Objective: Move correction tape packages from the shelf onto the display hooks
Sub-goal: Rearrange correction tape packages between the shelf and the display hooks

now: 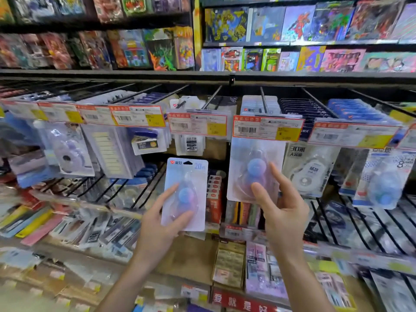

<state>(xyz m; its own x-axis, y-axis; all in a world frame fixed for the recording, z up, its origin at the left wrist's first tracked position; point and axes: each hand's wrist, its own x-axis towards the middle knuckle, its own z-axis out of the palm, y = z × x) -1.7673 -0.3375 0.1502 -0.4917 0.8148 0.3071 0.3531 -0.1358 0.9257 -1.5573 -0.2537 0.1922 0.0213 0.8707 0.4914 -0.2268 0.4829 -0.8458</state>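
Head view. Left hand [167, 218], lower centre of frame, grips a correction tape package [185, 194]: thumb curled over the clear blister, index finger up the left edge, the rest hidden behind the card. Package upright, slightly tilted, free of any hook; blue-and-pink dispenser visible, "20m" printed top right of the card.

Right hand [283, 212], just right of centre, touches a second matching package [255, 170]. Thumb and one fingertip lie on the front of its blister, fingers only slightly bent; whether the hidden fingers hold the card from behind cannot be told. This package hangs below a red-and-yellow price tag [267, 129], on the display hook [264, 102] running back to the dark rail, with more of the same cards stacked behind it.

Neighbouring hooks across mid-frame carry other correction tapes; one white dispenser pack [309, 170] hangs just right of the second package. Toy boxes [315, 25] fill the upper shelves. Lower shelf [189, 260], bottom of frame, holds blurred stationery.
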